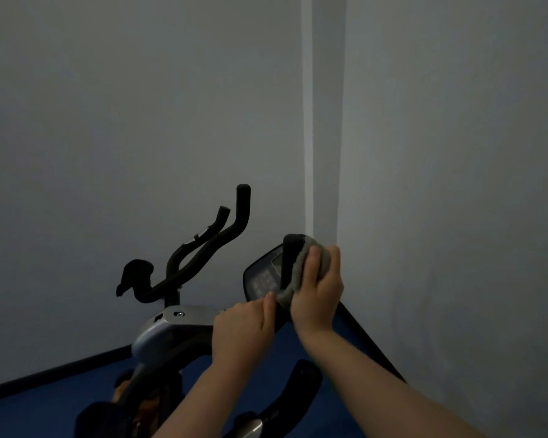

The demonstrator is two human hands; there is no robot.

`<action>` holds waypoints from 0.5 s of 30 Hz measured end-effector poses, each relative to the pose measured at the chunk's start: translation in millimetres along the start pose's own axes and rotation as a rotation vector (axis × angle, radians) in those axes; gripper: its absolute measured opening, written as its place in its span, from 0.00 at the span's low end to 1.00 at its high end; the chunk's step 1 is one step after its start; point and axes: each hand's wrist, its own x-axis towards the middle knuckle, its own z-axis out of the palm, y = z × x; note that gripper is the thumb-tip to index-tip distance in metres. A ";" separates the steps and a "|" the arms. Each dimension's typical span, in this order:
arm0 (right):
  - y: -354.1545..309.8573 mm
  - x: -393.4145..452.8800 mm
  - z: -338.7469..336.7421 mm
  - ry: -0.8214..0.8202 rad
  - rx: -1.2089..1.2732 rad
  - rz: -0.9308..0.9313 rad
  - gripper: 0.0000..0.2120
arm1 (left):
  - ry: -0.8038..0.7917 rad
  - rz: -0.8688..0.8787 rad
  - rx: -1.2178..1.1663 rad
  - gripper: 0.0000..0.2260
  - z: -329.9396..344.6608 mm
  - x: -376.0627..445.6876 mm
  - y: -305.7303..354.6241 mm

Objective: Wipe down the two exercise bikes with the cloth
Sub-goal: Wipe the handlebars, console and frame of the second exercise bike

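Grey cloth (301, 273), at lower centre-right of the frame, is clamped by the right hand (318, 287) round a black handlebar grip (290, 263); left hand (244, 327) grips the near bike's bar beside the console (263, 281).

- The right hand (317, 289) holds a grey cloth (301, 270) wrapped round an upright black handlebar end (291, 257) of the near exercise bike (266, 279).
- The left hand (242, 330) grips the bar just below the bike's console (263, 281).
- A second bike (184, 279) stands behind, near the grey wall (140, 105).
- Blue floor (60, 406) lies below.
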 end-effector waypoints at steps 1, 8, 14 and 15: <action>6.1 -6.4 -5.2 -0.039 -0.021 0.014 0.12 | -0.014 0.017 -0.029 0.20 -0.4 1.5 -2.4; -6.2 21.5 -10.2 0.028 -0.037 -0.144 0.10 | 0.051 -0.070 -0.053 0.24 4.0 -6.1 -5.4; 30.7 -26.7 -18.8 -0.116 -0.124 -0.110 0.17 | 0.092 -0.061 -0.035 0.22 2.0 -13.3 -1.8; 33.3 -27.7 -23.5 -0.137 -0.133 -0.115 0.18 | 0.113 -0.067 -0.025 0.22 2.7 -14.0 0.0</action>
